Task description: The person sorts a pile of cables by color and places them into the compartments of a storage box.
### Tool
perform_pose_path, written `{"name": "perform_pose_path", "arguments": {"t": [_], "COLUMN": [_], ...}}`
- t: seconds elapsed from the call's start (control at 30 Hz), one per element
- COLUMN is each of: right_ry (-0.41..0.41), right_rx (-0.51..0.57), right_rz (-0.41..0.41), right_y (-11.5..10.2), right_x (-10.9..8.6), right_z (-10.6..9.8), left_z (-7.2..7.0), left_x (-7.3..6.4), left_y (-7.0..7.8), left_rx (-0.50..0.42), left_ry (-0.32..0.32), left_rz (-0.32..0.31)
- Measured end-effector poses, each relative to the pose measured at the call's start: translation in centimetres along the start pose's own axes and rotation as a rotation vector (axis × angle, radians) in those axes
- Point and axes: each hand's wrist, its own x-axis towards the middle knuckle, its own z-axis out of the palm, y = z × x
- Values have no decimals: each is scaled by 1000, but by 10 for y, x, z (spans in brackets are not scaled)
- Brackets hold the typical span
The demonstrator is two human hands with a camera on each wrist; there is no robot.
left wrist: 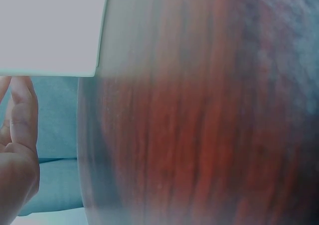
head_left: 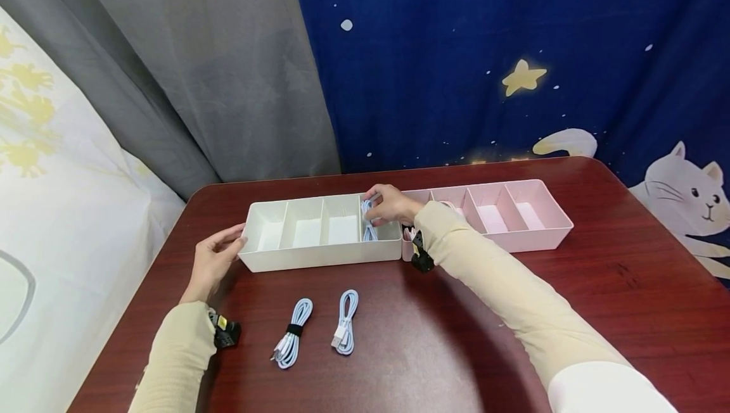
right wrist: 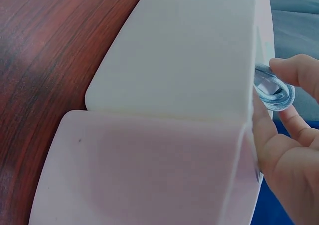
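My right hand (head_left: 390, 204) pinches a bundled light-blue cable (head_left: 369, 226) inside the right-end compartment of the white divided box (head_left: 319, 256). In the right wrist view, the loops of this cable (right wrist: 275, 93) show between thumb and fingers, just past the box's rim. My left hand (head_left: 213, 260) touches the left end of the white box, its fingers fairly straight against the end wall. Nearer me on the table lie two more light-blue cables: one bundle (head_left: 293, 332) with a black strap, the other bundle (head_left: 345, 324) with a pale plug showing.
A pink divided box (head_left: 527, 241) adjoins the white box on the right, partly hidden by my right forearm. Something pale pink lies in one of its compartments. Both stand on a dark red wooden table (head_left: 433, 349), with curtains behind its far edge.
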Motion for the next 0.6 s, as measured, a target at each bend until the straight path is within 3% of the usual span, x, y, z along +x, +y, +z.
{"name": "perform_pose_path", "arguments": {"t": [0.6], "right_ry": [24], "right_rx": [-103], "right_rz": [7], "right_y": [-1], "right_x": [0], "right_z": [5], "left_z": [0], "left_x": [0], "left_y": [-1], "left_rx": [-14], "left_ry": [-4], "left_rz": [1]}}
